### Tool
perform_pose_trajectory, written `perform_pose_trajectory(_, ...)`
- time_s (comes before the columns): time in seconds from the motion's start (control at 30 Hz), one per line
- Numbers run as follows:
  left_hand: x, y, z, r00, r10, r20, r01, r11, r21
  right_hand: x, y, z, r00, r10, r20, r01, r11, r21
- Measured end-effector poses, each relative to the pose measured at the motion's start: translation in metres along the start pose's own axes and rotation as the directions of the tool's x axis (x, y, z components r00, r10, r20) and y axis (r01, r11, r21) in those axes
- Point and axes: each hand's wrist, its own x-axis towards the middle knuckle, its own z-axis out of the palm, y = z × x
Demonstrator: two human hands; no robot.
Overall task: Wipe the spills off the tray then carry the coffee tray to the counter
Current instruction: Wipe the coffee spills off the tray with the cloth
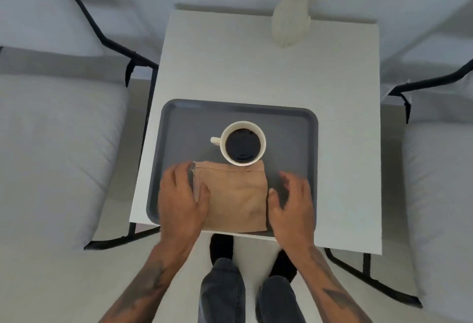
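Observation:
A grey tray sits on the near half of a small white table. In its middle stands a white cup full of black coffee, handle to the left. A folded brown cloth lies flat on the tray's near part, just in front of the cup. My left hand rests at the cloth's left edge, thumb on the cloth, fingers spread. To the right of the cloth my right hand hovers over the tray, fingers apart, holding nothing. No spill is visible on the tray.
A white vase with green leaves and white flowers stands at the table's far right. Grey cushioned chairs with black frames flank the table, left and right. My legs and dark shoes are below the table's near edge.

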Motion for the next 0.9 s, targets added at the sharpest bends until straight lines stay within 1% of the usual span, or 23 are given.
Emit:
perform_pose_trajectory(0.03, -0.01, 0.001, 0.009, 1.0, 0.025, -0.01, -0.025, 0.999, -0.019, 0.005, 0.008, -0.003, 0.996, -0.045, -0.08, 0.039, 0.996, -0.077)
perform_pose_trajectory(0.1, -0.032, 0.003, 0.03, 0.998, 0.052, 0.042, -0.049, 0.996, -0.074, 0.015, 0.029, -0.013, 0.978, -0.093, -0.189, 0.054, 0.978, -0.201)
perform_pose_trajectory(0.13, -0.041, 0.003, 0.043, 0.994, 0.079, 0.069, -0.077, 0.996, -0.035, 0.02, 0.04, -0.016, 0.974, -0.087, -0.211, 0.034, 0.97, -0.242)
perform_pose_trajectory(0.2, -0.048, 0.002, 0.067, 0.986, 0.135, 0.101, -0.148, 0.981, 0.126, 0.027, 0.055, -0.018, 0.975, -0.088, -0.203, 0.032, 0.964, -0.266)
perform_pose_trajectory(0.27, -0.045, 0.008, 0.081, 0.99, 0.111, 0.085, -0.127, 0.969, 0.213, 0.03, 0.063, -0.014, 0.974, -0.135, -0.182, 0.08, 0.956, -0.281)
perform_pose_trajectory(0.33, -0.042, 0.019, 0.091, 0.994, 0.078, 0.078, -0.095, 0.964, 0.247, 0.035, 0.07, -0.01, 0.97, -0.154, -0.19, 0.093, 0.951, -0.294)
perform_pose_trajectory(0.47, -0.049, 0.044, 0.111, 0.987, 0.088, 0.132, -0.121, 0.957, 0.264, 0.037, 0.073, -0.006, 0.961, -0.143, -0.235, 0.091, 0.971, -0.22)
perform_pose_trajectory(0.57, -0.062, 0.065, 0.127, 0.976, 0.134, 0.173, -0.176, 0.951, 0.255, 0.042, 0.07, -0.012, 0.974, -0.104, -0.203, 0.08, 0.989, -0.124)
perform_pose_trajectory(0.7, -0.073, 0.086, 0.145, 0.952, 0.219, 0.213, -0.275, 0.919, 0.284, 0.048, 0.067, -0.027, 0.992, 0.018, -0.122, -0.015, 1.0, 0.024)
perform_pose_trajectory(0.8, -0.07, 0.077, 0.145, 0.945, 0.274, 0.18, -0.319, 0.895, 0.313, 0.05, 0.068, -0.031, 0.994, 0.05, -0.102, -0.045, 0.998, 0.055)
perform_pose_trajectory(0.9, -0.066, 0.056, 0.132, 0.907, 0.374, 0.193, -0.418, 0.858, 0.298, 0.049, 0.067, -0.034, 0.997, 0.033, -0.073, -0.029, 0.998, 0.056)
